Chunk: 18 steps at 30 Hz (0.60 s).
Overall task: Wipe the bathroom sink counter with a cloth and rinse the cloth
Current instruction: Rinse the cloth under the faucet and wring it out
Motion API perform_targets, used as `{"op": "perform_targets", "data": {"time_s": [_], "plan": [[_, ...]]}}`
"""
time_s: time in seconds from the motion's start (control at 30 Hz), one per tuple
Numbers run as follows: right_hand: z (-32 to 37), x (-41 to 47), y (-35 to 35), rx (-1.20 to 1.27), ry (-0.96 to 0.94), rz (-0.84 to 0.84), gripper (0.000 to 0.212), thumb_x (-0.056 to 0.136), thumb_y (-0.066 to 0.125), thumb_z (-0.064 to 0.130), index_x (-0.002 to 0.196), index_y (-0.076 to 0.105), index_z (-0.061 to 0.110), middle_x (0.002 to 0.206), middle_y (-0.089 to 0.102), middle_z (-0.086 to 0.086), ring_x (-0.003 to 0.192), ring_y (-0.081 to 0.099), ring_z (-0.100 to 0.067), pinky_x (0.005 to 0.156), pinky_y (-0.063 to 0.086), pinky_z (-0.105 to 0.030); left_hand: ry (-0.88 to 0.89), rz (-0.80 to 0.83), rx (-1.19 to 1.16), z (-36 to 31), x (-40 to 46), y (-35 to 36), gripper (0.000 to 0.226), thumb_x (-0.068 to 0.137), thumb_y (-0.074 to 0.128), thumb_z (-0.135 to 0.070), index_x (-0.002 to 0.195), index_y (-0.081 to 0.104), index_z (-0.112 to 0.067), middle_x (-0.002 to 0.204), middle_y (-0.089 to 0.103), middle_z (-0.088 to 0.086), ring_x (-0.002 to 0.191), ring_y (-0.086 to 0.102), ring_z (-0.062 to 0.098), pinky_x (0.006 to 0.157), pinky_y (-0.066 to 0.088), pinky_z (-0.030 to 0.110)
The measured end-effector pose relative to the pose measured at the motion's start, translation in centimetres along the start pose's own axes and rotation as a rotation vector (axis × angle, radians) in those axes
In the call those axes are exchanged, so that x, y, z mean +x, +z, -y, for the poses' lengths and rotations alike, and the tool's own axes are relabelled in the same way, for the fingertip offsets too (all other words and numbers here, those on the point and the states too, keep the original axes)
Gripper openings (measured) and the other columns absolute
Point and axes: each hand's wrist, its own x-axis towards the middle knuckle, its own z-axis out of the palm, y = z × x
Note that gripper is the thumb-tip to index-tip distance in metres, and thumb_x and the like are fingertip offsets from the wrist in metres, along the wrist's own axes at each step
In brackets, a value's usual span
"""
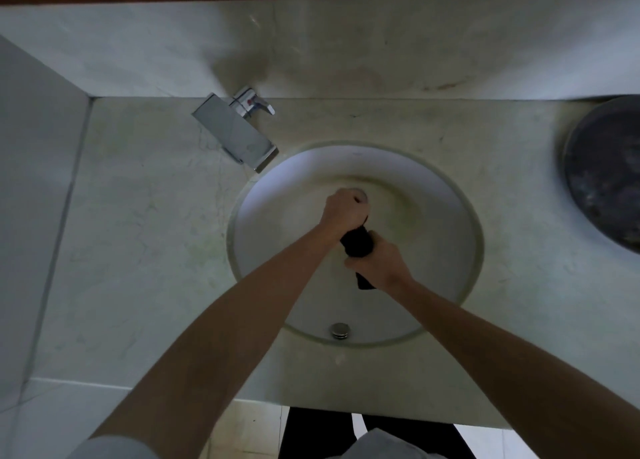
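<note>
A dark cloth [356,243], rolled into a tight bundle, is held over the middle of the round white sink basin [277,195]. My left hand [346,209] grips its far end in a fist. My right hand [379,264] grips its near end, and a short tail of cloth sticks out below that hand. The two hands sit close together, one behind the other. A pale marble counter [145,236] surrounds the basin. No water runs from the chrome faucet [239,134], which stands at the basin's back left.
A dark round bowl-like object [606,171] sits on the counter at the right edge. The overflow fitting [339,330] shows on the basin's near wall. A tiled wall stands at the left and a marble backsplash [346,49] behind the faucet.
</note>
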Motion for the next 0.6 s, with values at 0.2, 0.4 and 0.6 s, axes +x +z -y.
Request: {"op": "perform_targets", "data": {"time_s": [0.2, 0.4, 0.6], "plan": [[2.9, -2.7, -5.0, 0.210, -0.105, 0.222, 0.031, 0.084, 0.077, 0.018, 0.109, 0.058, 0.017, 0.084, 0.072, -0.011, 0.067, 0.070, -0.025, 0.058, 0.054, -0.032, -0.083, 0.413, -0.721, -1.2, -3.5, -7.2, 0.019, 0.096, 0.067, -0.024, 0.103, 0.069, -0.007, 0.099, 0.073, 0.008, 0.093, 0.069, 0.019, 0.089, 0.057, 0.035], [4.2, -5.2, -9.0, 0.829, 0.009, 0.779, 0.044, 0.090, 0.066, 0.018, 0.130, 0.054, 0.005, 0.102, 0.062, -0.015, 0.068, 0.059, -0.022, 0.061, 0.053, -0.033, 0.239, 0.729, -0.989, 0.6, -4.7, -11.6, 0.075, 0.084, 0.076, -0.012, 0.150, 0.040, -0.002, 0.146, 0.051, 0.020, 0.139, 0.046, 0.035, 0.117, 0.037, 0.047], [5.6, -6.0, -7.4, 1.177, -0.058, 1.352, 0.056, 0.093, 0.062, 0.031, 0.139, 0.043, 0.005, 0.089, 0.054, -0.008, 0.052, 0.047, -0.009, 0.048, 0.040, -0.021, 0.375, 0.818, -1.319, -1.9, -6.5, -9.0, 0.035, 0.076, 0.085, -0.024, 0.105, 0.069, -0.011, 0.132, 0.060, 0.013, 0.125, 0.056, 0.027, 0.106, 0.042, 0.049]]}}
